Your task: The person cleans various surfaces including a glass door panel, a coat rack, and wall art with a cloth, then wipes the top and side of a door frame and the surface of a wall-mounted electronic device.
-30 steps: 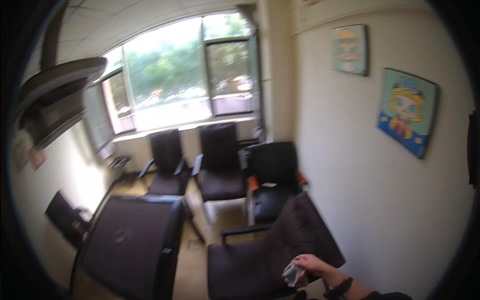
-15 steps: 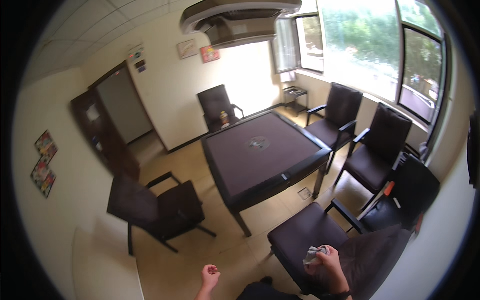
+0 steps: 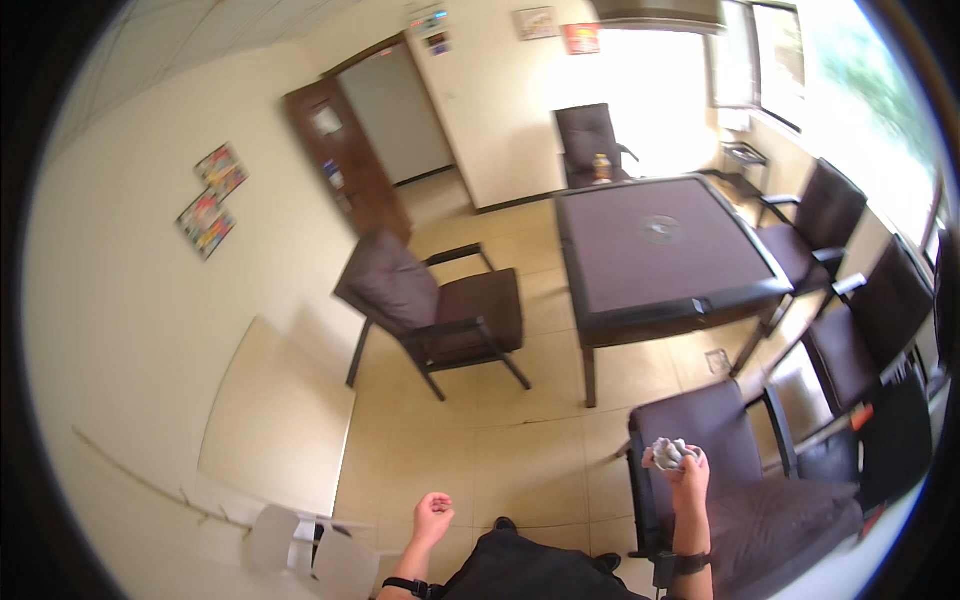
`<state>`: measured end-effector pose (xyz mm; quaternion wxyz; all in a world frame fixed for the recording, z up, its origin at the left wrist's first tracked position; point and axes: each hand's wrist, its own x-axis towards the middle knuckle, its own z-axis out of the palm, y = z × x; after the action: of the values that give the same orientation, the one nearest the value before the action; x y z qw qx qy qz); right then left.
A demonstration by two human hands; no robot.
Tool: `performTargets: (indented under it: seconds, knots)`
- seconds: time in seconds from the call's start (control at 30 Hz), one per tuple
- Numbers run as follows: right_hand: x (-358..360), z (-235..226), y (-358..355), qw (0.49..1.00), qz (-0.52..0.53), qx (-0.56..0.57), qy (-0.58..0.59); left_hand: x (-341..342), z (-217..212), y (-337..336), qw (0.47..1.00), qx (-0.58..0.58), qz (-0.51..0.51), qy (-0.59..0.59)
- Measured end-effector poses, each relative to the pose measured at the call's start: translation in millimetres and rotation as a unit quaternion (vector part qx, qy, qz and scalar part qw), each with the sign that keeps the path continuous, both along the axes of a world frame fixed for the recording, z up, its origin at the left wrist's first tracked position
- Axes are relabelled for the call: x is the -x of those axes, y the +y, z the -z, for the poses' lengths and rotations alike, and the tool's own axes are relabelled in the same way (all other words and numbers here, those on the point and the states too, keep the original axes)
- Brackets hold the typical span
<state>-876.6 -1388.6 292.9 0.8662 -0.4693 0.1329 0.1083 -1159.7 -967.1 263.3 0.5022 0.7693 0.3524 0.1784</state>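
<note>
My right hand (image 3: 692, 475) is closed around a crumpled pale grey cloth (image 3: 668, 455), held up over the seat of a dark brown armchair (image 3: 700, 415). Part of the cloth bulges out above and left of the fingers. My left hand (image 3: 434, 515) hangs over the tiled floor with its fingers loosely curled in, and nothing shows in it. Ahead stands a square table (image 3: 660, 270) with a brown top, a dark frame and a round emblem at its middle.
Another brown armchair (image 3: 480, 310) stands left of the table, and more chairs line the right side. A bottle (image 3: 601, 168) rests on the far chair. A pale board (image 3: 280, 420) leans on the left wall, near a light stool (image 3: 310, 550). A brown door (image 3: 350, 160) stands ajar.
My view has swung left and downward, so table and chairs appear farther right. The right hand still holds the cloth, raised a little; the left hand stays low and curled.
</note>
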Motion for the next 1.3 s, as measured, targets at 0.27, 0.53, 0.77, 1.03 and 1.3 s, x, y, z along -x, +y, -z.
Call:
performTargets:
  seconds: [0.27,0.53,0.77,1.03,1.3]
  knots:
    - [5.6,14.9,217.6,0.935,-0.299,-0.145,0.125,143.4,67.4,95.6,0.991,-0.002,-0.132,0.0]
    - [83.9,-10.8,519.2,0.856,-0.501,-0.034,0.123,248.4,96.5,244.8,0.958,0.054,-0.283,0.006]
    - [87.7,-9.6,672.0,0.838,-0.532,0.068,0.1,214.5,89.4,348.9,0.966,0.04,-0.254,0.031]
    - [42.0,30.5,874.3,0.819,-0.559,0.123,0.022,156.4,110.0,508.0,0.973,0.02,-0.226,0.047]
    - [-23.8,-195.9,1202.8,0.589,-0.652,0.223,-0.423,148.8,96.6,640.2,0.94,0.089,-0.327,0.037]
